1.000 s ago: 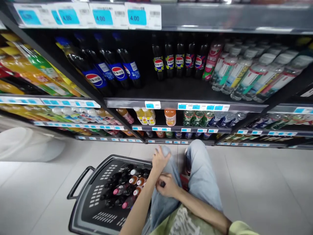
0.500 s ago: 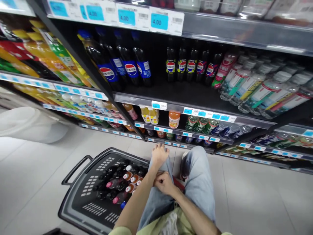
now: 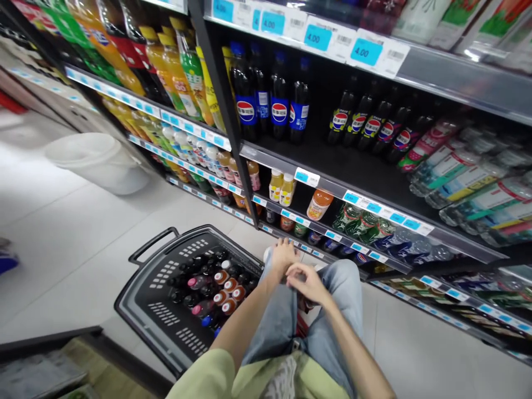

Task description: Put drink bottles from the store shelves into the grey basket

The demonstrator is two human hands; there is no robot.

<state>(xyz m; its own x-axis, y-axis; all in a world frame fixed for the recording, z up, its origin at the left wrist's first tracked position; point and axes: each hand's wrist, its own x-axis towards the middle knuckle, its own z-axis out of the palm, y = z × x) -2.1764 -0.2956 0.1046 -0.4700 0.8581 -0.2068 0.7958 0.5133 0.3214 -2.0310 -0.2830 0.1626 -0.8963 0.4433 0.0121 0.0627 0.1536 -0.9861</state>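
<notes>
My left hand (image 3: 285,255) lies flat over my left knee with nothing in it. Beside its wrist is my right hand (image 3: 306,281), raised above my lap. Its fingers are loosely bent and apart, and no object shows in them. To the left of my legs a black shopping basket (image 3: 168,346) stands on the floor. Inside are many bottles, among them orange-brown bottles with white caps (image 3: 230,285), dark bottles, and a few with pink or blue caps.
Ahead, a shelf (image 3: 328,158) holds blue-label Pepsi bottles (image 3: 280,108), smaller Pepsi bottles (image 3: 372,128) and clear bottles (image 3: 469,172). A juice bottle (image 3: 319,205) stands lower down. A white tub (image 3: 100,158) sits on the floor at left, and a dark-edged stand (image 3: 95,338) occupies the lower left.
The view has swung left, so shelf and basket appear further right. My right hand has lifted off my left thigh and moved forward beside the left wrist. My left hand stays on the knee.
</notes>
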